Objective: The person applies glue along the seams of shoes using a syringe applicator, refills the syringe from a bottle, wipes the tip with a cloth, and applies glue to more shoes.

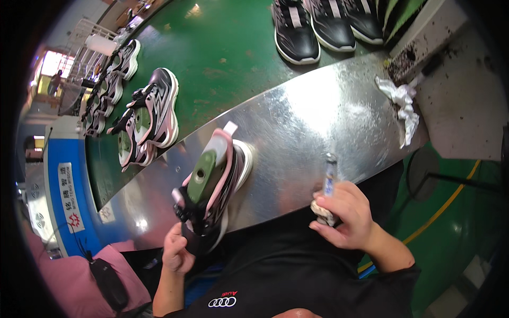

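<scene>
A black and pink sneaker (pixel 228 183) with a thick white sole lies over the near edge of the metal ledge, heel pointing away and toe toward me. Inside it sits a green shoe-shaped insert (pixel 201 177) with a round hole. My left hand (pixel 177 252) has curled fingers closed at the toe end, partly hidden by the shoe. Off to the right, my right hand (pixel 344 214) grips a slim clear-and-blue tube (pixel 329 180) with a dark tip pointing away. A crumpled whitish wad (pixel 322 212) is also held in these fingers.
Two similar sneakers (pixel 164 108) stand left on the green surface (pixel 222 58), with several more (pixel 108 90) behind. Three black shoes (pixel 297 37) are at the far side. White crumpled cloth (pixel 405 108) lies at the metal ledge's (pixel 281 132) right end, beside a grey panel (pixel 466 95).
</scene>
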### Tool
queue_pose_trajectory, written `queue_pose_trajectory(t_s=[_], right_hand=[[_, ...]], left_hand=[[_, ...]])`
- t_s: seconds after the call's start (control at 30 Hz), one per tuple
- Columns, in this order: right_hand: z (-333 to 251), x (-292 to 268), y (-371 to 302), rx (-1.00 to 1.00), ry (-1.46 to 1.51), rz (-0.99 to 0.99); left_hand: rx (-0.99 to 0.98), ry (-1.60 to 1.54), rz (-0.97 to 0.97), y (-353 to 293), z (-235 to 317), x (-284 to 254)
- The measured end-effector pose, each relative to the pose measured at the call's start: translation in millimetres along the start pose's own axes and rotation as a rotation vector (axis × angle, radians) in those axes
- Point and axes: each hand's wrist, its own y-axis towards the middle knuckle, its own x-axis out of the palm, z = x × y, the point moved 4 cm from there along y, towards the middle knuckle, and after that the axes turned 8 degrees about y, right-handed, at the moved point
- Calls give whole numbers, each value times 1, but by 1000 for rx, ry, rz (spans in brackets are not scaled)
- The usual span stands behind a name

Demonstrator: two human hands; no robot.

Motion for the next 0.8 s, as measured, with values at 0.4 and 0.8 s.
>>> queue_pose_trajectory(t_s=[0.4,0.8], right_hand=[[38,70,13,309,603,12],[44,101,34,359,783,42]], left_hand=[[666,918,100,39,67,34],[845,1251,19,54,64,52]])
